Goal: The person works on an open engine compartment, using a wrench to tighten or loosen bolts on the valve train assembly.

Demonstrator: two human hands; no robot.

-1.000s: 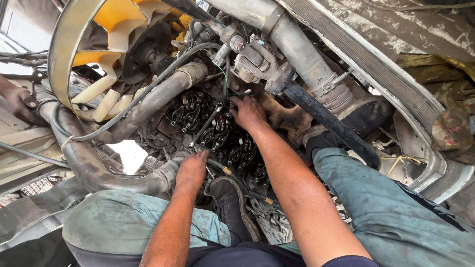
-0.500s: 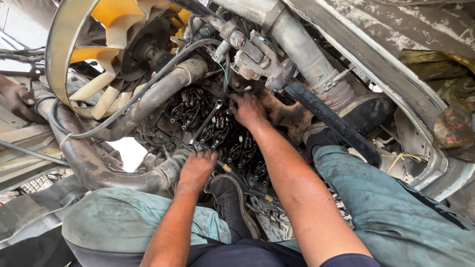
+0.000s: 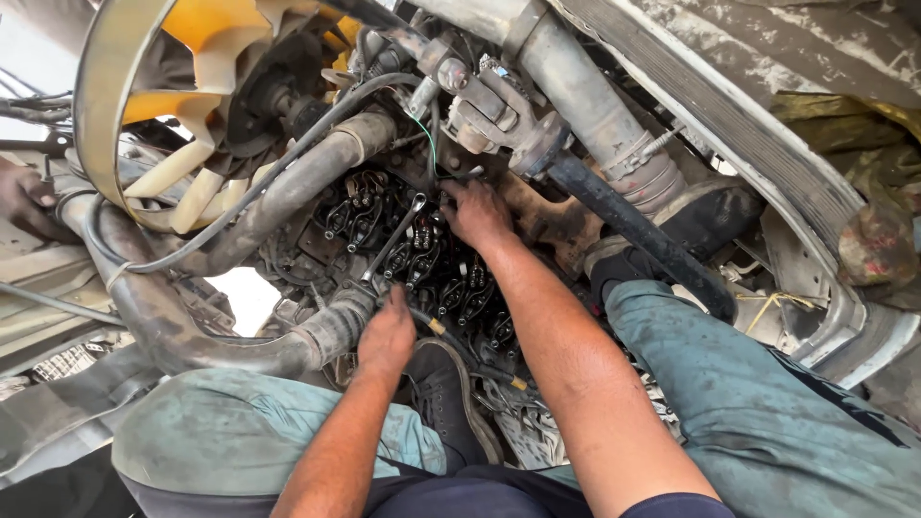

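I look down into an open engine bay with oily valve gear (image 3: pixel 422 259) exposed. A long steel wrench (image 3: pixel 395 240) slants across the rocker arms, ring end up. My left hand (image 3: pixel 387 334) is curled around its lower end, beside a thick rubber hose (image 3: pixel 230 350). Farther in, my right hand (image 3: pixel 477 213) rests with bent fingers on the far end of the valve gear, near the wrench's upper end; I cannot tell if it grips anything. Both forearms are greasy.
A yellow fan (image 3: pixel 206 105) inside a round shroud sits at upper left. A large metal pipe (image 3: pixel 585 105) and a black bar (image 3: pixel 633 225) cross at upper right. My knees in teal trousers and a black shoe (image 3: pixel 446 403) flank the engine. Another person's hand (image 3: pixel 24 197) shows at the left edge.
My left hand has shifted slightly along the wrench's lower end. My right hand stays at the far end of the valve gear.
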